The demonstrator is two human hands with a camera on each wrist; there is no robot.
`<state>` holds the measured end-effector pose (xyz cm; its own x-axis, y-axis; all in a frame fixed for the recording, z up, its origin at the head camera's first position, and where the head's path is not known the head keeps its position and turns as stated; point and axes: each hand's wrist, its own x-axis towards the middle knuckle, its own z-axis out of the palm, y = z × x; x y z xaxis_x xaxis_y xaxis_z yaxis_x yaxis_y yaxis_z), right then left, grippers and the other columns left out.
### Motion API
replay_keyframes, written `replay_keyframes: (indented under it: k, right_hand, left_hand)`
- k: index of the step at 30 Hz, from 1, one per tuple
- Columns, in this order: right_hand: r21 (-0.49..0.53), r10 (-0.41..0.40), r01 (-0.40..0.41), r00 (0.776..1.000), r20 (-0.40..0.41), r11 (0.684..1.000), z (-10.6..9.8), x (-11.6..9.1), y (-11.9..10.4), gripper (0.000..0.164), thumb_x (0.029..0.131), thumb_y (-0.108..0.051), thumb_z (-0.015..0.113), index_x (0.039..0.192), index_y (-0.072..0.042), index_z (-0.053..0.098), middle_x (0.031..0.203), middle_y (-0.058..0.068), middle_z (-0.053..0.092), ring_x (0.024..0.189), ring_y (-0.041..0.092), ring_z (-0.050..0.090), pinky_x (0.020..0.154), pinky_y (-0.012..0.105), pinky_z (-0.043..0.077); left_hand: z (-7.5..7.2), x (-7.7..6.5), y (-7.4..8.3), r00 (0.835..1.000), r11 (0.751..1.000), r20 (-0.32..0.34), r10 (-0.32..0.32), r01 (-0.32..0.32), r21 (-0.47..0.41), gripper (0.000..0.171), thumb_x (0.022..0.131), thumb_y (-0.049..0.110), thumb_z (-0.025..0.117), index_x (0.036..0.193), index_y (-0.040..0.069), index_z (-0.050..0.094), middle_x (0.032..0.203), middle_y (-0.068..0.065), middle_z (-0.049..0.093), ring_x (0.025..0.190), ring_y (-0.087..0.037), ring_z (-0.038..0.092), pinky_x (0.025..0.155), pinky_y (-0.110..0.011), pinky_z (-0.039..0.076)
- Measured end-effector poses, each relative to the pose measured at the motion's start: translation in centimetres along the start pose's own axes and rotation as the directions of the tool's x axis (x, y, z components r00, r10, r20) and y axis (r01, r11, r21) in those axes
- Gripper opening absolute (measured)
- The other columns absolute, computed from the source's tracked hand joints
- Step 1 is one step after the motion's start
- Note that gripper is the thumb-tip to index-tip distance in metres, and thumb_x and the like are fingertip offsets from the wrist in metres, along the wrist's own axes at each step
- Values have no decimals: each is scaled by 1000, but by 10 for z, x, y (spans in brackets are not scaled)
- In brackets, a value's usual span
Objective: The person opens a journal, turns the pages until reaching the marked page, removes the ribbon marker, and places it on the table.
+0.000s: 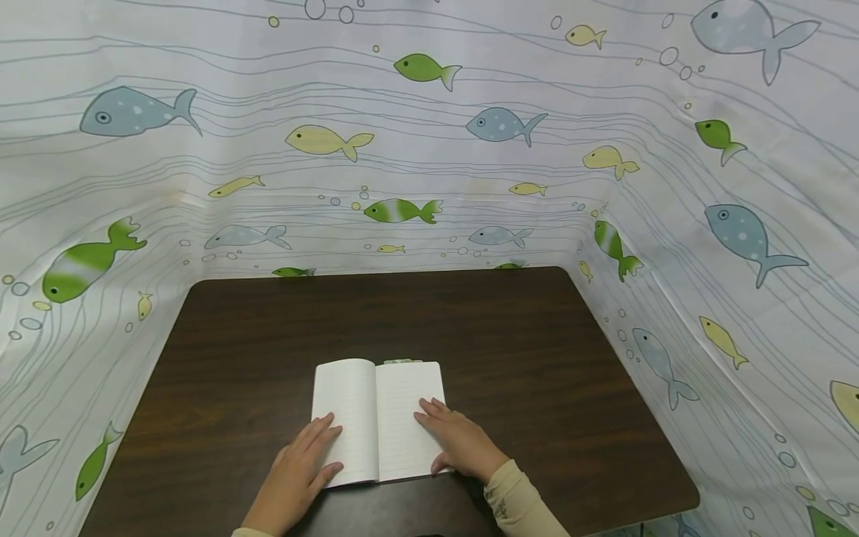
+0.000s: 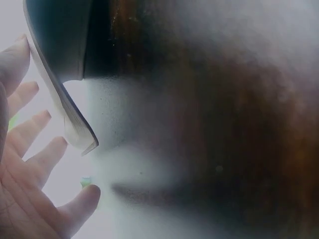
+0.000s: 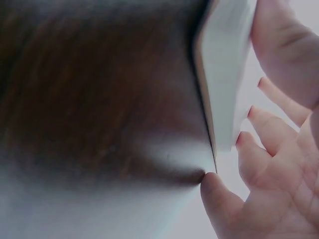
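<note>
An open notebook (image 1: 411, 418) with lined white pages lies on the dark wooden table (image 1: 537, 335), near its front edge. My left hand (image 1: 295, 466) rests over the outer side of the left page, fingers extended. On the right page lies my right hand (image 1: 463, 444), its fingers spread and the thumb near the lower corner. In the left wrist view, fingers (image 2: 50, 154) spread beside the edge of the notebook (image 2: 70, 119). The right wrist view shows the thick stack of pages of the notebook (image 3: 224, 74), with the thumb (image 3: 284, 45) on the page side.
A small patterned strip (image 1: 403, 362) sticks out past the notebook's top edge. White fabric printed with fish (image 1: 396, 211) encloses the table at the back and both sides. Light sleeves (image 1: 520, 500) cover the forearms.
</note>
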<state>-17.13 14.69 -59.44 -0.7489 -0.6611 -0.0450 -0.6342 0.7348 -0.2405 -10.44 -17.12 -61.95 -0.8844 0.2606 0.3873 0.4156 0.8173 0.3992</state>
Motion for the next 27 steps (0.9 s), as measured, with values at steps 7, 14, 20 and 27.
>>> replay_keyframes:
  k: [7, 14, 20, 27]
  right_hand:
    - [-20, -14, 13, 1000, -18, 1000, 1, -1, 1, 94, 64, -39, 85, 145, -14, 45, 156, 3, 34, 143, 20, 32, 104, 46, 43]
    - [-63, -20, 18, 999, -36, 998, 4, 0, 3, 94, 62, -43, 84, 144, -16, 47, 155, 2, 36, 142, 19, 34, 101, 45, 45]
    - [-72, -15, 9, 997, -78, 997, 6, 1, 2, 90, 62, -44, 82, 142, -19, 50, 153, 0, 40, 140, 17, 37, 98, 44, 47]
    - [-49, -7, -1, 987, -158, 999, 8, 1, 2, 83, 62, -45, 80, 138, -20, 55, 148, -2, 45, 136, 15, 43, 94, 42, 49]
  left_hand:
    - [1, -1, 1, 1000, 1000, 2, -9, 9, -1, 57, 84, 32, 75, 135, 17, 56, 147, -3, 47, 131, -27, 44, 89, -54, 44]
    - [-1, 0, 4, 998, 999, 39, -54, 54, 6, 56, 86, 36, 73, 136, 17, 55, 147, -4, 47, 132, -27, 44, 90, -56, 45]
    - [-1, 0, 3, 998, 999, 38, -54, 54, -5, 56, 86, 36, 72, 136, 18, 55, 146, -4, 47, 131, -27, 45, 89, -57, 45]
    - [-1, 0, 3, 999, 999, 16, -32, 32, -22, 56, 85, 34, 74, 135, 17, 56, 146, -4, 47, 131, -26, 45, 89, -55, 45]
